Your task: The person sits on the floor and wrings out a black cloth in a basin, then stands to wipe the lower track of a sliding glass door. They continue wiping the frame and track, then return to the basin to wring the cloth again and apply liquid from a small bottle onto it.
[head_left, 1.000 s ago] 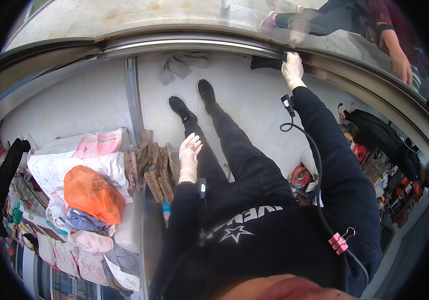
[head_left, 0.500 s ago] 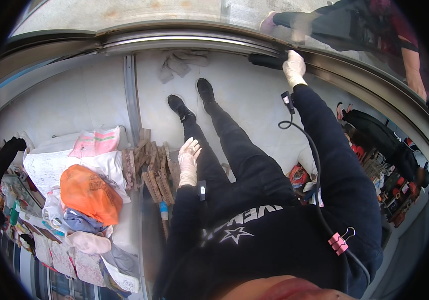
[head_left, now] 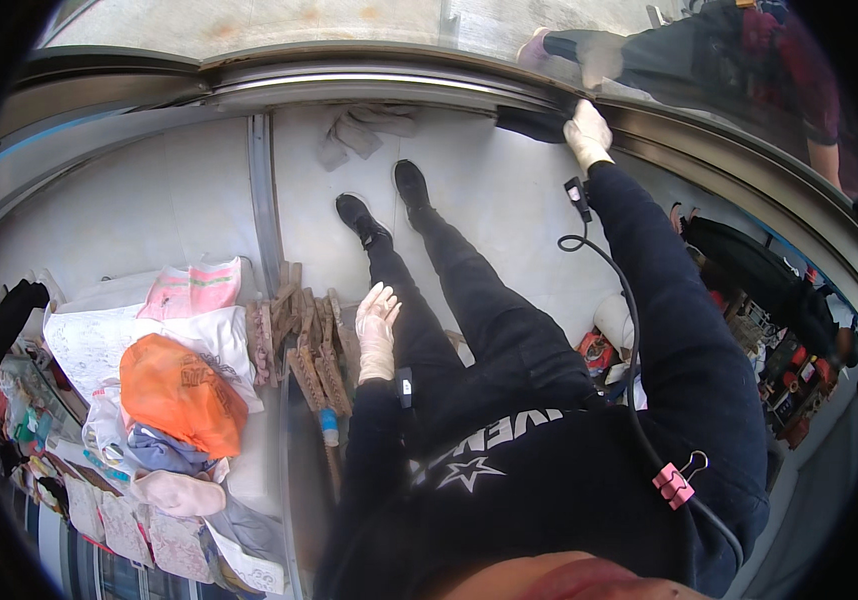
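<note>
My right hand (head_left: 589, 133), in a thin whitish glove, is raised at the sliding-door frame (head_left: 399, 87) at the far side. Its fingers are closed round the end of a dark, elongated thing (head_left: 532, 124), whose kind I cannot make out; it lies along the inner side of the frame. The fingertips are partly hidden by the back of the hand. My left hand (head_left: 377, 325), gloved the same way, hangs over my left thigh with nothing in it, its fingers loosely bent and slightly apart. A grey cloth (head_left: 359, 132) lies crumpled on the floor near the frame.
Left of my legs, a floor rail (head_left: 267, 200) runs toward brown wooden pieces (head_left: 314, 340). Beside them is a pile of cloths with an orange bag (head_left: 184, 395). A cable with a pink clip (head_left: 673, 485) runs along my right arm. Behind the glass, a person (head_left: 669, 55) shows.
My left hand has barely shifted. My right hand stays at the frame with the dark thing, which has tilted slightly. The person behind the glass has moved an arm.
</note>
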{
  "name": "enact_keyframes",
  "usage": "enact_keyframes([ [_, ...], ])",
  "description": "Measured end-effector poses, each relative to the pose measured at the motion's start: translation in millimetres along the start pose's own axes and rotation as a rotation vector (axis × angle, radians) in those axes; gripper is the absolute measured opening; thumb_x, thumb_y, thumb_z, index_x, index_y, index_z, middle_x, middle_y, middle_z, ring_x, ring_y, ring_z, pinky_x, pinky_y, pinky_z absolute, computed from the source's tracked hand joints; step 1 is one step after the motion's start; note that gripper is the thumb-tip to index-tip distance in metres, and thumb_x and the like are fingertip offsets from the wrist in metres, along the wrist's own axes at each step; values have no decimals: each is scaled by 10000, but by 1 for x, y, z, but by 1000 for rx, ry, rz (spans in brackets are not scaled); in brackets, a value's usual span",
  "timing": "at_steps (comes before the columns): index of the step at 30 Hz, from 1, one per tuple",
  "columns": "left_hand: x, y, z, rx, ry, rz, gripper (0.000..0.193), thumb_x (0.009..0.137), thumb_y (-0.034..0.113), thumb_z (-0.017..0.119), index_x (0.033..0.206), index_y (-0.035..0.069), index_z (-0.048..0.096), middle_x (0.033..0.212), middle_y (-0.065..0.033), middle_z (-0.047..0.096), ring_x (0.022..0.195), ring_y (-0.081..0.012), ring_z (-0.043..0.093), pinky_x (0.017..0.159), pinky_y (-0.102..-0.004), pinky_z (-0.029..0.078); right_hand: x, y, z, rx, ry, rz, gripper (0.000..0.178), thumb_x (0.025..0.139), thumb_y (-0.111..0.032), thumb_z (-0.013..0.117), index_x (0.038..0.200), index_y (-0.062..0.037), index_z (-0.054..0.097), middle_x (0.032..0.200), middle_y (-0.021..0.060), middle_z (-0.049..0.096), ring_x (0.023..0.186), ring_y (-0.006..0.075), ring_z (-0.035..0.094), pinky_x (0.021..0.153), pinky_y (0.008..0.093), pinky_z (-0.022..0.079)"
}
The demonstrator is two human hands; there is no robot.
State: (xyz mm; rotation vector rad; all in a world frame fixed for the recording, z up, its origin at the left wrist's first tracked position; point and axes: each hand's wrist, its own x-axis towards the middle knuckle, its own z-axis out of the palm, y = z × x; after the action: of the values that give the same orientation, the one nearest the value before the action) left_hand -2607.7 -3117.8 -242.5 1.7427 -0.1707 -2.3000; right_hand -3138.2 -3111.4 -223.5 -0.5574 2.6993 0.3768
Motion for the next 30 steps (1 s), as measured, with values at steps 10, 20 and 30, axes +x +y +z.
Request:
enact_keyframes([
  [10, -8, 14, -16, 39, 21, 18, 470, 927, 95, 517, 1355, -74, 420, 1328, -278, 487, 1193, -364, 526, 1012, -448, 459, 18, -7, 17, 95, -56, 163, 299, 836, -154, 514, 1074, -8, 621, 1127, 255, 631, 1095, 375, 604, 907, 442, 486],
  [20, -10, 29, 36, 98, -46, -54, 477, 931, 83, 470, 1370, -82, 388, 1360, -297, 450, 1259, -383, 470, 1049, -450, 425, -14, -69, 27, 1316, -257, -214, 583, 667, 95, 651, 1238, 36, 544, 1224, 110, 603, 1141, 222, 554, 1012, 308, 395],
  [30, -38, 103, 103, 159, -144, 141, 434, 913, 37, 436, 1332, -78, 441, 1308, -252, 510, 1179, -319, 543, 1036, -434, 446, -176, -77, -35, 1503, -559, -21, 524, 685, 5, 668, 1203, -1, 591, 1066, 72, 649, 1004, 174, 579, 945, 279, 406],
])
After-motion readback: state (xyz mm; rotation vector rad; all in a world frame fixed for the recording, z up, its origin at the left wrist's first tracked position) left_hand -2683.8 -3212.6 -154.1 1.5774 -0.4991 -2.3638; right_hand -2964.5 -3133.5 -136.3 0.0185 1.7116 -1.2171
